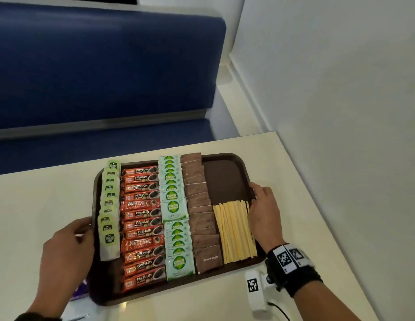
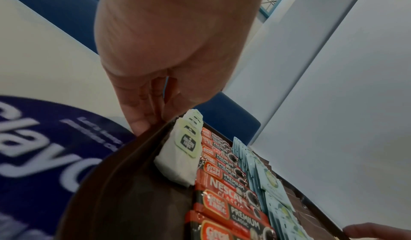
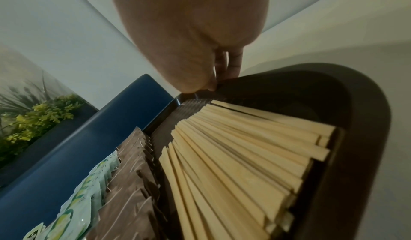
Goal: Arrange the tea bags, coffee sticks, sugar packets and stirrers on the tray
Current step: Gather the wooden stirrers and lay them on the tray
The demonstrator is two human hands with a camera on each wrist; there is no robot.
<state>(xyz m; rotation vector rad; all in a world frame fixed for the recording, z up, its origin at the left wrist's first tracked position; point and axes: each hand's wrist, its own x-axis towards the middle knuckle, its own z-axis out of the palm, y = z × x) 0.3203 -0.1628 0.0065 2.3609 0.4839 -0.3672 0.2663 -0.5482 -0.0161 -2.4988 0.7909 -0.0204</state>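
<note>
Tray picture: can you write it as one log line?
stage: rows laid out | left hand: grips tray left rim | right hand: grips right rim beside wooden stirrers

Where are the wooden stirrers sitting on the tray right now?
In the head view, the wooden stirrers lie in the near right part of the brown tray, just right of the brown sugar packets, with the right hand gripping the rim beside them.

left hand (image 1: 65, 249) hides purple packet (image 1: 80, 290); print blurred.
</note>
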